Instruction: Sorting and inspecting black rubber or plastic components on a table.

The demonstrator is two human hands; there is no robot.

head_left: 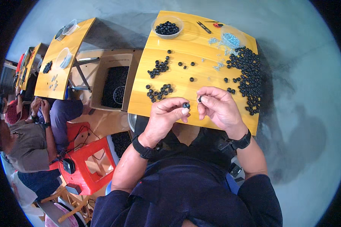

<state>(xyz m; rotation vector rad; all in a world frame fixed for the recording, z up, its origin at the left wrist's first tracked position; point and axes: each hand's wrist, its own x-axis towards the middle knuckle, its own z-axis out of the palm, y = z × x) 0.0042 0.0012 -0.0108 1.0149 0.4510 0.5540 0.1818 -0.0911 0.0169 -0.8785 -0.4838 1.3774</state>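
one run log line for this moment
left hand holds small round black piece | right hand holds small dark piece | scattered round black pieces on yellow wooden table | clear round plastic tub holds more

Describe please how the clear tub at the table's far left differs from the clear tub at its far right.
Contents: the left tub holds black round pieces, while the right tub holds small silvery bits.
Surroundings: the left tub stands apart from the loose pieces; the right tub has silvery bits and black pieces close beside it.
Shared: both are see-through and rest on the yellow table.
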